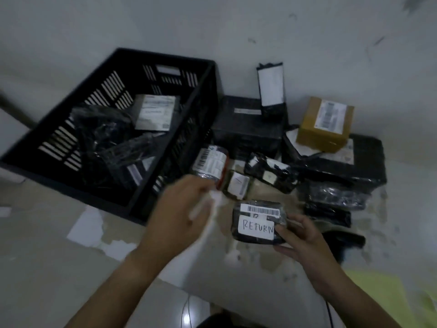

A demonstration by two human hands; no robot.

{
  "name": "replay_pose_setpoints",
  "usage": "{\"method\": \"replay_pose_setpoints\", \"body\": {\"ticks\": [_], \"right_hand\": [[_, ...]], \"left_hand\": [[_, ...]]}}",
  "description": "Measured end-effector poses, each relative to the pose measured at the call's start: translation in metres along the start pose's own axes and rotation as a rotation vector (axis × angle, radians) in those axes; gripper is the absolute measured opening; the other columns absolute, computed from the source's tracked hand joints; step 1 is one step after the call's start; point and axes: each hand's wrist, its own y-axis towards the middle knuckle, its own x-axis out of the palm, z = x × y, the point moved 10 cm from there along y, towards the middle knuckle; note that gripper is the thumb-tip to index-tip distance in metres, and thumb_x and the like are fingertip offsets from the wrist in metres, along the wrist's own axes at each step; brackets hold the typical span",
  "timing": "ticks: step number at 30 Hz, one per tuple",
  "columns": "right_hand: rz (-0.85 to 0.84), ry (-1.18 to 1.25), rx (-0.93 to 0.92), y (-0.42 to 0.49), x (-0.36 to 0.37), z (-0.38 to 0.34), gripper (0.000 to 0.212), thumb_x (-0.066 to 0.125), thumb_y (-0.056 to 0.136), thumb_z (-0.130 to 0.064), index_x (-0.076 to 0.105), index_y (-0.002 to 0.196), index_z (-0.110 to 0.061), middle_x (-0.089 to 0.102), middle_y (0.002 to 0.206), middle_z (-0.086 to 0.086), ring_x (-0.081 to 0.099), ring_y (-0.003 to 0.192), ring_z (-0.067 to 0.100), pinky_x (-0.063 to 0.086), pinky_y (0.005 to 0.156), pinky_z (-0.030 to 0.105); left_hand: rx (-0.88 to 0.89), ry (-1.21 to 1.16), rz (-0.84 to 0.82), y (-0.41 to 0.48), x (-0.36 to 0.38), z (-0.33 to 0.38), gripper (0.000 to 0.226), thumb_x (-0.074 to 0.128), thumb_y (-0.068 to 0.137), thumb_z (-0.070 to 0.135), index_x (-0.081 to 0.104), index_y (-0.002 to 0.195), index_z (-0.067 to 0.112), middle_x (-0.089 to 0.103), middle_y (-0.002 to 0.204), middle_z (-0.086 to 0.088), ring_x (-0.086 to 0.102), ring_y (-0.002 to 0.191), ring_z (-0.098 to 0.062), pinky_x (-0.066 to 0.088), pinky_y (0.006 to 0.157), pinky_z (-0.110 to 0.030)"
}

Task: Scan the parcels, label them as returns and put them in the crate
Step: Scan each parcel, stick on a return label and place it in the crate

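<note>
Head view:
- Parcel point(257, 235), black wrap, barcode, white label point(256, 228) reading RETURN; lies on the floor, right of the crate point(165, 56).
- Right hand point(305, 235): thumb and fingers clamped on the parcel's right edge.
- Left hand point(179, 209): blurred, fingers pinching a white strip point(216, 202).
- Crate: holds wrapped parcels.

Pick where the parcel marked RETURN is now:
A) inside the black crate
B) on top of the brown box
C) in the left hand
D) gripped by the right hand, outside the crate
D: the right hand grips the RETURN parcel outside the black crate, while the left hand holds only white paper.
</note>
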Motion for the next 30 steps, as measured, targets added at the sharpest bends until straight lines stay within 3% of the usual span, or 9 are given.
{"method": "replay_pose_setpoints", "body": {"ticks": [3,5,9,12,15,19,24,28,30], "right_hand": [[-0.049,0.029,-0.031,0.002,0.051,-0.028,0.03,0.069,0.09,-0.014,0.061,0.118,-0.017,0.075,0.106,0.002,0.074,0.093,0.019,0.061,0.072,0.033],[-0.087,0.02,-0.058,0.003,0.085,-0.05,0.029,0.069,0.091,-0.017,0.062,0.118,-0.021,0.076,0.101,-0.002,0.074,0.092,0.016,0.061,0.075,0.035],[-0.2,-0.084,-0.175,0.0,0.163,-0.103,0.031,0.068,0.093,-0.019,0.059,0.122,-0.025,0.073,0.112,-0.002,0.073,0.097,0.013,0.061,0.082,0.039],[-0.313,-0.185,-0.382,-0.007,0.228,-0.153,0.031,0.064,0.094,-0.014,0.055,0.121,-0.026,0.071,0.115,-0.006,0.071,0.099,0.006,0.061,0.077,0.026],[-0.43,-0.407,-0.607,-0.012,0.294,-0.189,0.043,0.062,0.096,-0.014,0.047,0.131,-0.035,0.063,0.126,-0.015,0.064,0.109,-0.002,0.057,0.084,0.02],[-0.536,-0.994,-0.867,-0.003,0.363,-0.188,0.054,0.058,0.099,-0.021,0.036,0.141,-0.045,0.058,0.137,-0.011,0.061,0.116,0.01,0.054,0.091,0.033],[-0.722,-1.441,-0.732,0.028,0.394,-0.142,0.048,0.062,0.093,-0.013,0.048,0.131,-0.037,0.06,0.133,-0.002,0.061,0.111,0.023,0.054,0.087,0.048],[-0.631,-1.603,-0.788,0.036,0.403,-0.135,0.047,0.063,0.089,-0.013,0.054,0.127,-0.04,0.061,0.13,-0.011,0.061,0.112,0.017,0.056,0.081,0.038],[-0.636,-1.608,-0.784,0.037,0.404,-0.134,0.043,0.068,0.089,-0.027,0.054,0.128,-0.039,0.062,0.128,-0.012,0.06,0.113,0.015,0.054,0.081,0.033]], "left_hand": [[0.015,0.302,0.194,-0.005,-0.095,-0.038,0.025,0.057,0.094,0.022,0.068,0.11,0.006,0.067,0.107,-0.006,0.063,0.099,-0.021,0.049,0.082,-0.039],[-0.08,0.393,0.173,-0.015,-0.123,-0.083,0.03,0.054,0.097,0.03,0.068,0.111,0.008,0.066,0.109,-0.006,0.063,0.1,-0.026,0.048,0.083,-0.044],[-0.245,0.52,0.126,-0.046,-0.152,-0.166,0.038,0.035,0.102,0.049,0.064,0.098,0.025,0.06,0.098,0.008,0.055,0.101,-0.019,0.033,0.089,-0.038],[-0.262,0.548,0.154,-0.057,-0.163,-0.189,0.043,0.025,0.104,0.049,0.047,0.074,0.029,0.045,0.073,0.011,0.048,0.079,-0.017,0.029,0.081,-0.036],[-0.257,0.549,0.189,-0.056,-0.162,-0.192,0.04,0.028,0.104,0.042,0.041,0.069,0.027,0.039,0.068,0.01,0.041,0.072,-0.016,0.026,0.08,-0.034],[-0.226,0.562,0.214,-0.056,-0.162,-0.196,0.037,0.032,0.102,0.036,0.043,0.069,0.023,0.041,0.068,0.006,0.039,0.07,-0.018,0.025,0.079,-0.034],[-0.212,0.562,0.229,-0.057,-0.158,-0.201,0.036,0.033,0.102,0.035,0.042,0.069,0.022,0.04,0.069,0.006,0.039,0.071,-0.019,0.023,0.081,-0.033],[-0.205,0.56,0.26,-0.056,-0.158,-0.202,0.036,0.035,0.1,0.033,0.043,0.068,0.02,0.04,0.068,0.006,0.039,0.071,-0.019,0.029,0.08,-0.037],[-0.199,0.564,0.271,-0.056,-0.158,-0.201,0.036,0.036,0.1,0.032,0.043,0.067,0.019,0.04,0.067,0.005,0.039,0.07,-0.019,0.029,0.08,-0.037]]}}
